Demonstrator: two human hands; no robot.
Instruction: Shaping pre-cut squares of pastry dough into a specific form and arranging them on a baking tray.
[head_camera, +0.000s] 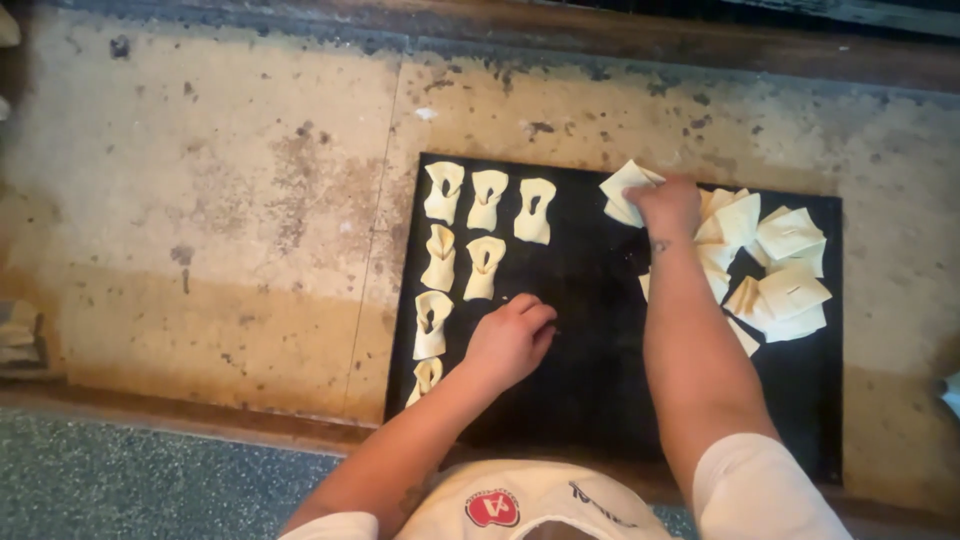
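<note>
Head view: a black tray (600, 400) lies on a worn, stained counter (200, 230).

The left hand (508, 342) rests on the bare middle of the tray, fingers curled loosely inward with the tips touching the tray; it grips nothing. It sits just right of the shaped pieces.

7 twisted dough pieces (485, 200) lie at the tray's left end: 3 across the top row, 2 below them, then 1 and 1 more running down the left edge. Each is pinched at the middle with a slit showing.

The right hand (665, 205) reaches to the tray's far edge, fingers closed on a flat dough square (625, 190), which is lifted at the hand's left side.

Just right of that hand a pile of flat squares (785, 265) spreads over the tray's right end, overlapping loosely; some show a short cut in the middle.

A white cap (520, 500) and white sleeves fill the bottom edge. A speckled floor (120, 480) shows at lower left.
</note>
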